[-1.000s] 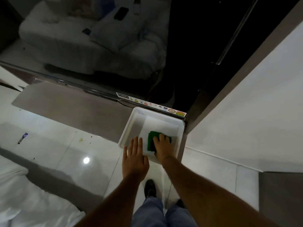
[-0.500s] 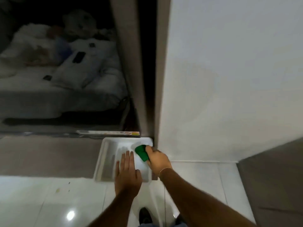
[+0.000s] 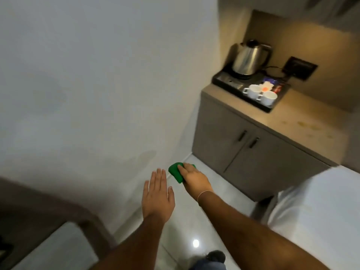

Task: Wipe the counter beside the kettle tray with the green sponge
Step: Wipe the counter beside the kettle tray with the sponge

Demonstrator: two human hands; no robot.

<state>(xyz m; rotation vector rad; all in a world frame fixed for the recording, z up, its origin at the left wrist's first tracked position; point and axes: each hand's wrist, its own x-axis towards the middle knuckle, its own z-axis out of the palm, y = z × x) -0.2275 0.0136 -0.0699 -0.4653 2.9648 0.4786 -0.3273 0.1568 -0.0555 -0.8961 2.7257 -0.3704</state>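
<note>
A: What is taken up by the largest part of the view?

B: A pale wall (image 3: pixel 87 75) is seen from nine to twelve o'clock. A glossy tiled floor (image 3: pixel 214 201) is spread below it, and a white bed edge (image 3: pixel 315 207) is cut off at four o'clock.

A: And the counter?

B: The counter (image 3: pixel 303 121) is found at two o'clock, carried on a grey cabinet (image 3: pixel 243 149) with two dark door handles. Faint marks are seen on its bare top, at the four o'clock side of the tray. The black tray (image 3: pixel 224 79) is set at the wall end; a steel kettle (image 3: pixel 248 59), two white cups (image 3: pixel 253 91) and some sachets, too blurred to be read, are held on it.

A: How are the hands placed?

B: Both are held out over the floor, well apart from the counter. The left hand (image 3: pixel 157 193) is spread flat, fingers straight and together, nothing gripped. The right hand (image 3: pixel 192 178) is closed over the green sponge (image 3: pixel 176 172), which is carried just beside the left fingertips, near the middle of the view. A thin band is worn on the right wrist.
</note>
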